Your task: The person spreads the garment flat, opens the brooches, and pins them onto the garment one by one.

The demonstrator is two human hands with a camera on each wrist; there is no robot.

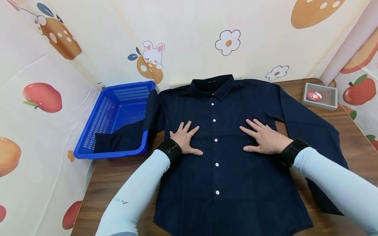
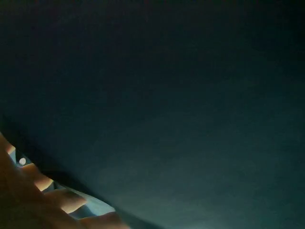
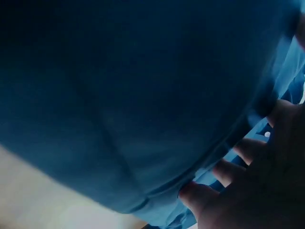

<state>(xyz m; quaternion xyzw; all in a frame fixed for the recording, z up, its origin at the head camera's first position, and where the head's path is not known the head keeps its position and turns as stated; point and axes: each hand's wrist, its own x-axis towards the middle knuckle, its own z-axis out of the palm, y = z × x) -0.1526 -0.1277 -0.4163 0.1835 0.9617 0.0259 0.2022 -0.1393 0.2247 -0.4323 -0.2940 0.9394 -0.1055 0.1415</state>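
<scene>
And here's the navy button-up shirt (image 1: 228, 147), laid out on the counter (image 1: 100, 186), one sleeve (image 1: 125, 139) in the blue basket (image 1: 118, 154)! Left hand (image 1: 183, 139), right hand (image 1: 268, 140) atop, fingers (image 1: 186, 127) spread, gripping nothing. Light, soft cloth (crease-prone, I'd guess); shoulders (image 1: 251, 88) look graspable.

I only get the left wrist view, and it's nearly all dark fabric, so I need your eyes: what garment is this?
Observer: A navy shirt with a buttoned front, spread out front side up.
Operator: Is all of it lying flat?
Observer: No, the sleeve on the left drapes over the rim into a blue basket.
Operator: And the right grip?
Observer: It rests on the shirt with fingers spread, across the button row from the left grip.
</scene>
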